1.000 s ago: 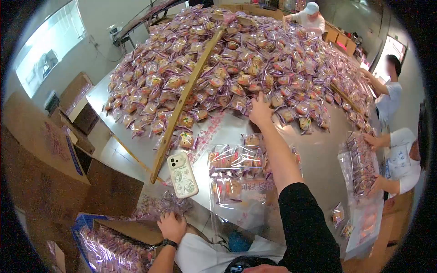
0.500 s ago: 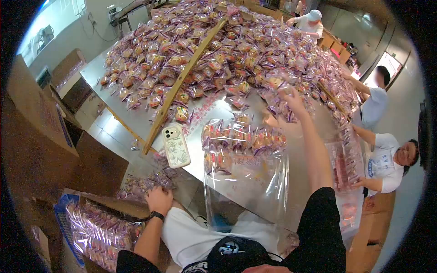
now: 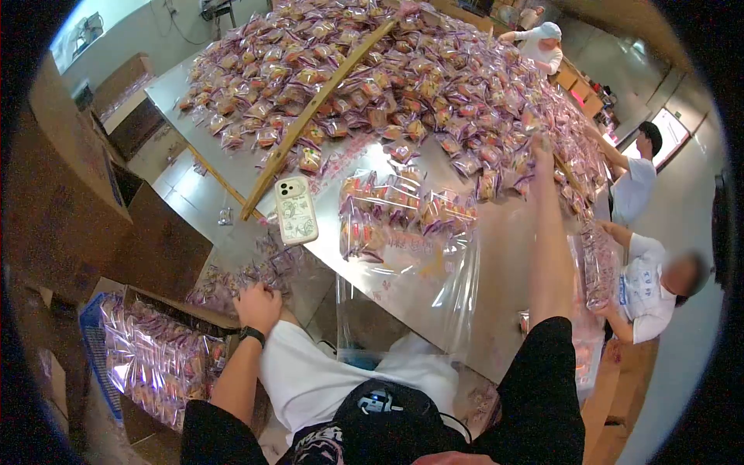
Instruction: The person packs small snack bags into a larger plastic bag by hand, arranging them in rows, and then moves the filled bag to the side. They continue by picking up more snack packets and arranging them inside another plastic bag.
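My right hand [image 3: 542, 153] reaches to the right part of a large pile of wrapped snack packets [image 3: 333, 85]; its small, blurred fingers overlap the packets, and a grip cannot be made out. Down at the left, my left hand [image 3: 258, 305] has its fingers apart, beside loose packets [image 3: 232, 284] and above the left knee, holding nothing visible. Between my arms a clear plastic bag [image 3: 411, 287] lies over the table's near edge, with rows of packets [image 3: 387, 203] inside its far end.
A phone in a patterned case [image 3: 296, 211] lies on the metal table [image 3: 325, 260]. A wooden bar [image 3: 314, 108] crosses the pile. At the lower left is a filled box [image 3: 155, 356] with a blue basket [image 3: 97, 349] beside it. Co-workers [image 3: 647, 291] stand along the right and far sides.
My right hand has moved right along the pile. My left hand keeps roughly its place at the lower left. The bag and phone appear slightly higher as the view shifts.
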Action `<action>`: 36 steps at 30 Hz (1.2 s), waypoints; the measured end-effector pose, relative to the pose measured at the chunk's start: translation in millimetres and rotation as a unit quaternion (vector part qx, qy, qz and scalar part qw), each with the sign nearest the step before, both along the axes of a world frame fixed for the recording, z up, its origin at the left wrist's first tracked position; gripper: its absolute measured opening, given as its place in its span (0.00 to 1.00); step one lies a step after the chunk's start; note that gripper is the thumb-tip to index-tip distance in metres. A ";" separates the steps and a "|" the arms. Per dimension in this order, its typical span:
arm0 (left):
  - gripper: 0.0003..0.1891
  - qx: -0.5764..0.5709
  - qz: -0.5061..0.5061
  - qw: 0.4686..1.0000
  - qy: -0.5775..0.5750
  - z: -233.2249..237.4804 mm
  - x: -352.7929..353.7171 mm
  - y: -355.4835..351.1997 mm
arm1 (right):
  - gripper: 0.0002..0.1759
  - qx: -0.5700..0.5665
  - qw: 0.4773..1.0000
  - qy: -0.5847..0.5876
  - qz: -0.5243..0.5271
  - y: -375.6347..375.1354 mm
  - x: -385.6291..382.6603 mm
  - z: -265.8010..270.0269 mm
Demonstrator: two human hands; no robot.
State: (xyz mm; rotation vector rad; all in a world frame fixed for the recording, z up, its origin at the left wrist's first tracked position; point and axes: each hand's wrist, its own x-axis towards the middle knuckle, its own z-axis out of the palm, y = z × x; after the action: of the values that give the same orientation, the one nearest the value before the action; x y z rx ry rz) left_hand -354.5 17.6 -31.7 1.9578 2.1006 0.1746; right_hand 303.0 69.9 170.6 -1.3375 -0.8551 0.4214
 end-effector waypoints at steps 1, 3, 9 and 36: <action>0.18 0.002 0.000 1.000 -0.001 0.3 0.3 -0.4 | 0.21 0.043 0.999 -0.010 0.027 5.4 19.8 -1.9; 0.18 0.009 -0.003 1.000 -0.003 -1.9 -0.1 -2.4 | 0.20 0.074 0.991 0.085 0.067 -21.2 -19.7 24.5; 0.17 0.022 -0.017 0.999 -0.021 0.8 -0.4 -3.2 | 0.35 0.036 0.955 0.098 0.276 -129.8 -126.3 15.9; 0.17 -0.159 -0.056 0.657 -0.735 98.4 101.5 -138.5 | 0.56 -0.089 0.930 0.191 0.301 -269.8 -317.1 -78.0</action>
State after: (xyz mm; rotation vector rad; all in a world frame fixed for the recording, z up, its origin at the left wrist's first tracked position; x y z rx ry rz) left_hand -253.0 -120.9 66.6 0.9217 0.7701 0.9087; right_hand -14.1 -200.0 92.6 -1.0778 -0.8975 1.2239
